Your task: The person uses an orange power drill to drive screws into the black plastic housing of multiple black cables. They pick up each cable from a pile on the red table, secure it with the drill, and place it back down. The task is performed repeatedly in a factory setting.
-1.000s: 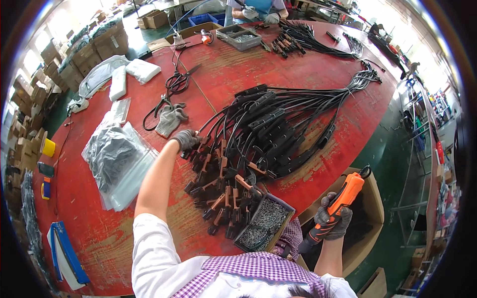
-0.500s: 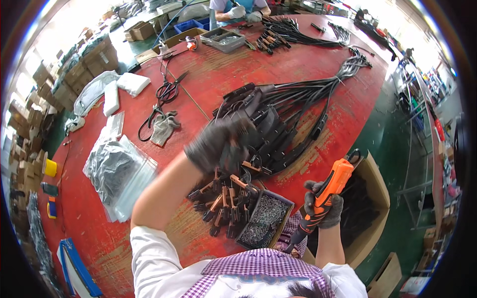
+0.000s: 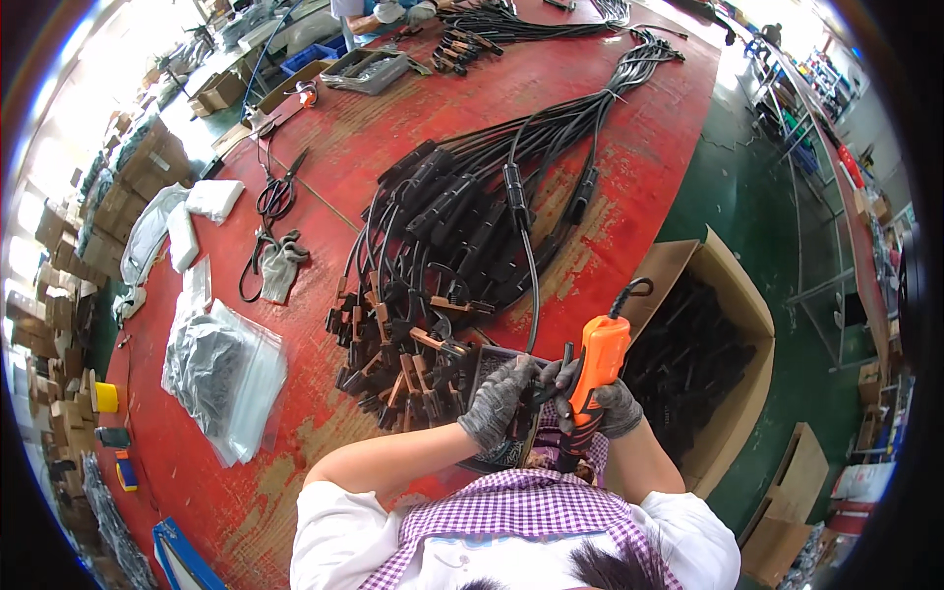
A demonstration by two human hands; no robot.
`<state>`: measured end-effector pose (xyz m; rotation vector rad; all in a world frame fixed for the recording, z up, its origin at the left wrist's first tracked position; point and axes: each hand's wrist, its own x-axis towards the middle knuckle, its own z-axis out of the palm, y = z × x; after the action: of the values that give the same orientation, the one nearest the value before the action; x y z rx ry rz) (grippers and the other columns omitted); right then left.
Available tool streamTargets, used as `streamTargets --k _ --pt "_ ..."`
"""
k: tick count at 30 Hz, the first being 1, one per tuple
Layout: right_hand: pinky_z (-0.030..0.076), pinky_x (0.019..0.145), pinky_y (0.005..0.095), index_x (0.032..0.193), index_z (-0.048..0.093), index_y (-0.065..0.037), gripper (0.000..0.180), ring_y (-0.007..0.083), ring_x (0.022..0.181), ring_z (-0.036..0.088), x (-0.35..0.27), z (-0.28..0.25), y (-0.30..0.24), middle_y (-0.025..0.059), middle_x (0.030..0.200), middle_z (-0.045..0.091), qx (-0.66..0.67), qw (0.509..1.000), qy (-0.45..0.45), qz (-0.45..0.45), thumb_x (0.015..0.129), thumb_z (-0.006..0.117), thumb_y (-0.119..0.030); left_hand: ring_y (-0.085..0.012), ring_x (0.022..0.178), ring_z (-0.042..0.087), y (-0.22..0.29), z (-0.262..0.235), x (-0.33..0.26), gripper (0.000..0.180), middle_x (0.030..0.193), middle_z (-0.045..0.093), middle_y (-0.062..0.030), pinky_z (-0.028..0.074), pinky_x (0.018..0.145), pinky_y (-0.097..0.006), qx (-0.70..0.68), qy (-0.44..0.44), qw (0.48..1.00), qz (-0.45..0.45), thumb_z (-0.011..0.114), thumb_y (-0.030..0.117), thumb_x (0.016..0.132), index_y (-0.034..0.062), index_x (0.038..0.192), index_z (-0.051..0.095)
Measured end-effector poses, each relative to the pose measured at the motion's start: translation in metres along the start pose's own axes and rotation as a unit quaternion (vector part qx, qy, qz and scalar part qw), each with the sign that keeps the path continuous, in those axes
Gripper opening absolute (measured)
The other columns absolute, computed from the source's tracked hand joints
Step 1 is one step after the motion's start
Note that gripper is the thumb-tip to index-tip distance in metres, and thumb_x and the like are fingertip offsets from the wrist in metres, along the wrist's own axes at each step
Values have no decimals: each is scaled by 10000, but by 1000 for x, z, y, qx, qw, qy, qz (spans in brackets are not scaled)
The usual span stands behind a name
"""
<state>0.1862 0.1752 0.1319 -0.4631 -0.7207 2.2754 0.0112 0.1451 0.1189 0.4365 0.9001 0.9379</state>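
Note:
My right hand (image 3: 615,405), in a grey glove, is closed around an orange and black power screwdriver (image 3: 602,354), its cord end up and its dark end toward my apron. Beside it my gloved left hand (image 3: 500,401) is closed on the end of a black cable (image 3: 532,295), which runs up into the bundle on the table. Dark parts show between the two hands, but their shape is partly hidden. Under my left hand a tray of small screws (image 3: 489,366) is mostly covered. To its left lies a pile of copper-jawed clamps (image 3: 405,379) with black handles.
A bundle of black cables (image 3: 462,206) spreads over the red table (image 3: 324,344). An open cardboard box (image 3: 752,393) of black parts stands at right. Plastic bags (image 3: 231,374), scissors (image 3: 280,192) and a spare glove (image 3: 282,267) lie left. Across the table a person (image 3: 359,12) works.
My left hand has come from over the cable bundle down beside the screwdriver, bringing a cable end. The screwdriver has moved left and stands more upright. The whole view has shifted.

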Motion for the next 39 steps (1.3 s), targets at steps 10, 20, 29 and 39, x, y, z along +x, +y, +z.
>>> streamTargets --k 10,20,29,39 --pt "540 535 299 957 545 44 506 208 620 598 11 -6 -25 190 945 494 75 993 -74 -60 660 678 -344 -314 853 563 73 -40 201 576 945 531 -214 478 772 -465 -206 133 968 -44 436 500 851 -53 1009 463" --pt "499 549 267 992 545 13 516 175 628 573 -4 1 -23 133 976 501 77 995 -60 -5 643 719 -324 -188 515 583 95 -42 267 328 596 585 -51 526 505 -317 -190 62 980 0 515 364 853 80 697 570" --pt "525 531 284 1028 513 1 512 174 625 603 35 10 -8 100 878 573 58 998 23 -14 679 696 -325 -182 613 558 53 -36 78 189 672 562 -44 485 579 -299 -112 -56 991 -44 547 263 799 77 772 564" --pt "517 511 303 1010 515 10 483 205 556 603 55 38 11 110 706 592 30 998 23 40 711 645 -347 -170 642 589 52 -65 33 241 685 589 -36 498 577 -293 -195 -29 980 33 487 310 875 80 863 560"
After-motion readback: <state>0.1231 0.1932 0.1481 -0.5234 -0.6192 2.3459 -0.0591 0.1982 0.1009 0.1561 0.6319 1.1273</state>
